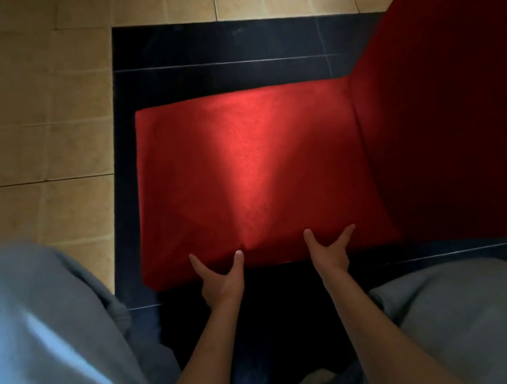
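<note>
A folded red cloth (252, 171) lies flat as a rectangle on a black floor strip (222, 62). My left hand (221, 278) holds its near edge, thumb and one finger on top of the cloth and the other fingers hidden under it. My right hand (330, 252) holds the same edge further right in the same way, thumb and one finger spread on top. A band of light falls across the middle of the cloth.
A larger spread of the same red cloth (464, 87) runs along the right side. Beige floor tiles (31, 129) lie to the left and beyond. My knees in grey trousers (36, 348) flank my arms on both sides.
</note>
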`<move>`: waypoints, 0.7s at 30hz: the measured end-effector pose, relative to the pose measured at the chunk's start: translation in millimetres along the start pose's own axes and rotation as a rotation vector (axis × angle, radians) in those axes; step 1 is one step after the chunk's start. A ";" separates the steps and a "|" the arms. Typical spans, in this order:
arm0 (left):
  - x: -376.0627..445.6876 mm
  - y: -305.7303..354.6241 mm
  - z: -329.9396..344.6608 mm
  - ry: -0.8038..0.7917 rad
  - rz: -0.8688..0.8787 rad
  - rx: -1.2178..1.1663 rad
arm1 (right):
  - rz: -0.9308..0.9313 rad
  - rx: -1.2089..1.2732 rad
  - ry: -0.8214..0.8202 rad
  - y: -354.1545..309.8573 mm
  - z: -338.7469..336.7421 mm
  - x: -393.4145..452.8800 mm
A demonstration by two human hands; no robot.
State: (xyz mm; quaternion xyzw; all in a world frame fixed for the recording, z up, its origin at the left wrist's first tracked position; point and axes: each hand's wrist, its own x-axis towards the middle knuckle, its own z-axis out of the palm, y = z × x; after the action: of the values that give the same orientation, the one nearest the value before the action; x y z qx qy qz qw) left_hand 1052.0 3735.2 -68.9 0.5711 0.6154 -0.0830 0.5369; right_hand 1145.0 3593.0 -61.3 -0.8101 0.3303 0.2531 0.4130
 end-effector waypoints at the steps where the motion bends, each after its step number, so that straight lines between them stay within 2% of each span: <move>1: 4.3 -1.7 4.3 -0.014 -0.004 -0.025 | -0.002 0.046 0.003 3.0 3.4 5.4; 8: 20.9 -9.9 31.6 0.056 -0.011 -0.241 | -0.049 0.287 0.083 15.1 17.3 24.4; 14: 29.8 -10.6 49.1 0.167 -0.043 -0.438 | -0.099 0.330 0.151 20.8 25.1 27.5; 21: 35.9 -14.3 55.9 0.225 -0.008 -0.517 | -0.158 0.332 0.141 26.5 26.0 29.5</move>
State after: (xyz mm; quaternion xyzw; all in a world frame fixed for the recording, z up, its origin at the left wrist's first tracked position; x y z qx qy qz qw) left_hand 1080.5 3712.5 -126.2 0.4183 0.6741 0.1384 0.5928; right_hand 1141.1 3593.5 -108.5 -0.7699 0.3312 0.1045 0.5353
